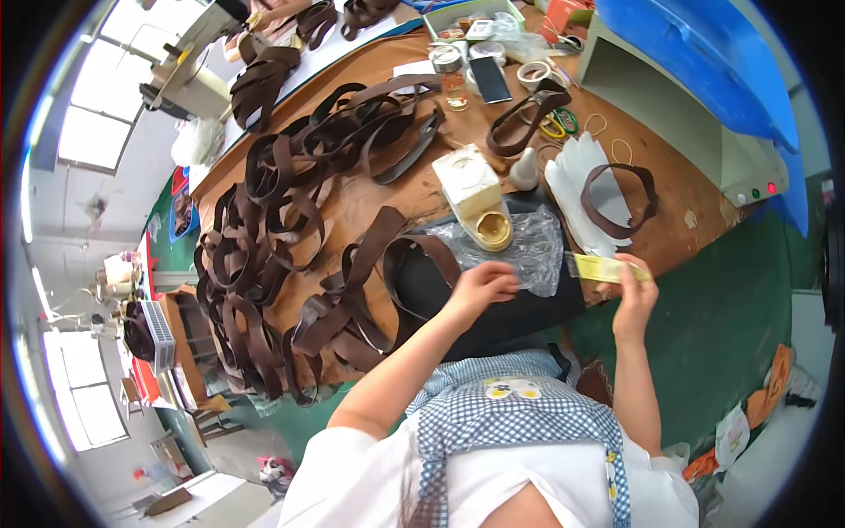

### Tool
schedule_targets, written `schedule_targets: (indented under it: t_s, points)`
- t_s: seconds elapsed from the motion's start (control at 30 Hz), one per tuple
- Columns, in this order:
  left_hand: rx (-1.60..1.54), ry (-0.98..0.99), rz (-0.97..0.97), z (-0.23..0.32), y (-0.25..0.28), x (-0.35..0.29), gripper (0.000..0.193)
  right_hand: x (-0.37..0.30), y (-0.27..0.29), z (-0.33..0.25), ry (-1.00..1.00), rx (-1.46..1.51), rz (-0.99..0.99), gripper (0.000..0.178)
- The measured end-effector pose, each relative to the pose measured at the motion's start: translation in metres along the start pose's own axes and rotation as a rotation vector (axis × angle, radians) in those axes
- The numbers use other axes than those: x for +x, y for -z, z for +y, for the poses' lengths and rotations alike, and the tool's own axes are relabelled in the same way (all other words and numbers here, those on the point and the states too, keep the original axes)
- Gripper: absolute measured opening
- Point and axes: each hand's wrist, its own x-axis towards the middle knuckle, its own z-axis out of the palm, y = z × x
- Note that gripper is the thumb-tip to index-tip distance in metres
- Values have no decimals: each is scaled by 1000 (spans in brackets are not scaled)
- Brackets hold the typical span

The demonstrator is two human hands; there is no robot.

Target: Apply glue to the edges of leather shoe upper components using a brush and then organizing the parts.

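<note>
My right hand point(632, 297) is closed round one end of a flat yellow strip point(597, 268) with a clear-looking end, at the table's near right edge. Over the near side of a crumpled clear plastic sheet point(535, 251), my left hand point(482, 289) has its fingers bent together; whatever they hold, if anything, is too small to make out. Just beyond it stands a cream-coloured block-shaped device point(468, 180) with a round golden cup point(493, 231) at its near end. A black mat point(431, 286) lies under the sheet. One brown band loop point(619, 202) rests partly on white paper point(576, 176).
Brown band loops point(255, 246) heap across the table's left side. At the back are a jar point(451, 77), a phone point(489, 79), tape rolls point(532, 74) and yellow-handled scissors point(553, 126). A grey machine point(678, 114) with lit buttons stands right. Another person's arm point(280, 12) shows far left.
</note>
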Motion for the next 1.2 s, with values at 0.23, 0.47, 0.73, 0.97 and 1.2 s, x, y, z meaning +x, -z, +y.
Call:
schedule_targets:
  t_s: [0.23, 0.47, 0.73, 0.97, 1.2]
  points:
    - [353, -411, 687, -39, 129, -67, 17, 25, -92, 49, 196, -370, -256, 18]
    - [1439, -844, 509, 9, 128, -6, 36, 35, -146, 55, 387, -544, -268, 14]
    - [1638, -831, -246, 60, 152, 4, 27, 49, -167, 70, 417, -765, -227, 16]
    - [1527, -585, -242, 101, 175, -60, 30, 42, -162, 61, 555, -813, -212, 15]
    - [1536, -772, -89, 72, 162, -51, 60, 30, -141, 60, 392, -660, -162, 14]
